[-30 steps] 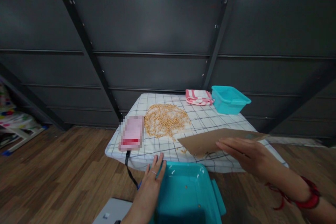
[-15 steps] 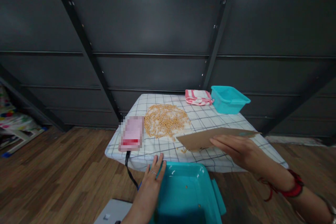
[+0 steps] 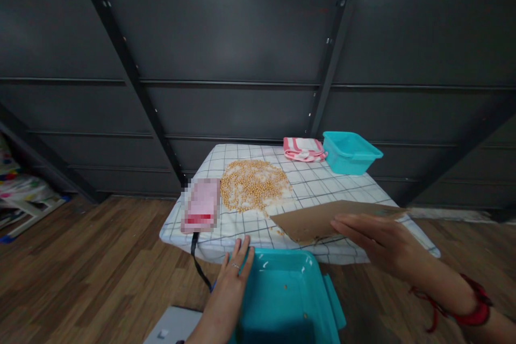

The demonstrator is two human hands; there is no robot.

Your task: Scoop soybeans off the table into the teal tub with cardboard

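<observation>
In the lower right of the frame, my right hand [image 3: 377, 236] holds a brown cardboard sheet [image 3: 306, 220] aslant at the near edge of the checked tablecloth [image 3: 322, 183]. At lower centre, I rest my left hand [image 3: 231, 285], fingers spread, on the left rim of a teal tray [image 3: 268, 285] with a couple of beans inside. Yellow beans [image 3: 253, 188] lie spread mid-frame, beside a blurred pink object [image 3: 201, 201]. Right of centre, a folded striped towel [image 3: 304, 149] sits just beside a turquoise box [image 3: 349, 164].
</observation>
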